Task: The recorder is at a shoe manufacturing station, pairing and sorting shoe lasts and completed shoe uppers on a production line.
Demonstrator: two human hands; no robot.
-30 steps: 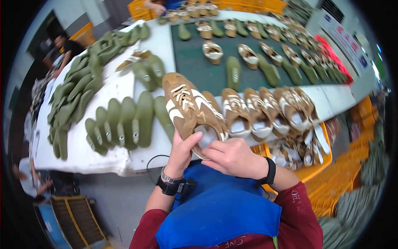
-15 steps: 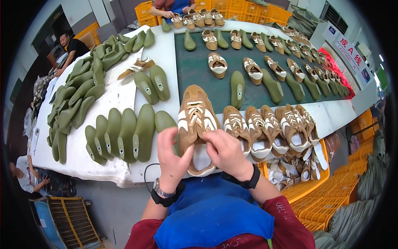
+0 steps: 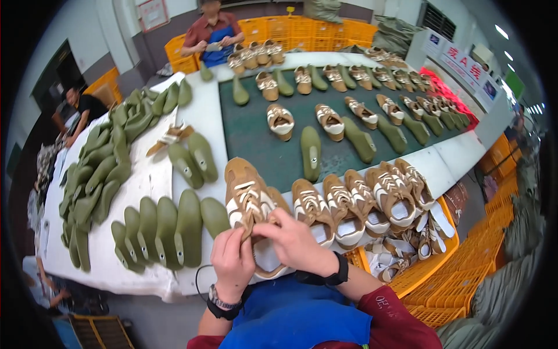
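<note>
A brown and white lace-up sneaker (image 3: 243, 185) stands at the table's near edge in front of me, toe pointing away. My left hand (image 3: 233, 262) pinches the near left edge of its opening, fingertips pressed together. From the right, my right hand (image 3: 299, 244) grips the opposite edge below the laces, its fingertips almost meeting the left ones. The white insole shows partly beneath my hands. Close to the sneaker's left stands a green shoe last (image 3: 214, 216). On its right, a row of similar sneakers (image 3: 312, 205) lines the edge.
Several green lasts (image 3: 189, 224) stand at the left, with a heap of them (image 3: 96, 174) beyond. More sneakers and lasts line a green belt (image 3: 256, 142). An orange crate (image 3: 450, 247) of shoe parts sits at the right. Another person (image 3: 215, 38) works across the table.
My view has tipped upward, so the table sits lower in the picture. My left hand's spread fingers have closed into a pinch, and both hands' fingertips have come together at the sneaker's opening.
</note>
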